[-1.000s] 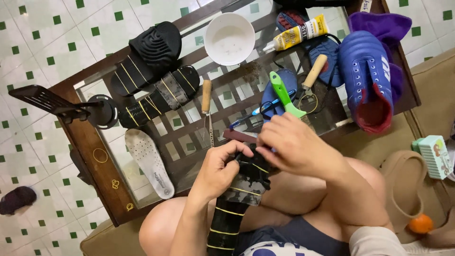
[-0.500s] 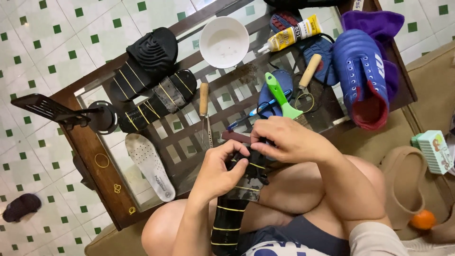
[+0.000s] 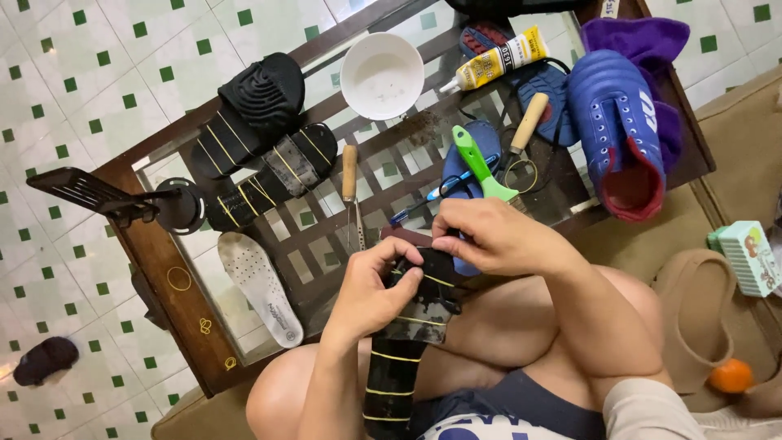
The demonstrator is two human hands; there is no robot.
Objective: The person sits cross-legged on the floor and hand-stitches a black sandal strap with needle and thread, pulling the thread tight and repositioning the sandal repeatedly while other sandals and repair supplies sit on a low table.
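Both hands have drawn slightly nearer over the last second, and the right hand's fingers have curled in over the far end of the black sandal, which was already held on the lap. Nearest, that black sandal [image 3: 407, 334], wrapped with yellow rubber bands, lies lengthwise across the person's bare knees, its far end reaching the near edge of the table [image 3: 175, 314]. The left hand [image 3: 373, 289] is closed around the sandal's middle, thumb on top, while the right hand [image 3: 489, 236] pinches the far end with fingertips close together. Just beyond the hands, on the glass top, lie a green-handled brush [image 3: 481, 163] and a wooden-handled awl [image 3: 350, 183], with a white insole [image 3: 261, 285] to the left. Farther off sit two more black sandals [image 3: 261, 175] bound with yellow bands, a white bowl [image 3: 381, 75], a yellow glue tube [image 3: 497, 61] and, at the right, a blue boot [image 3: 623, 130].
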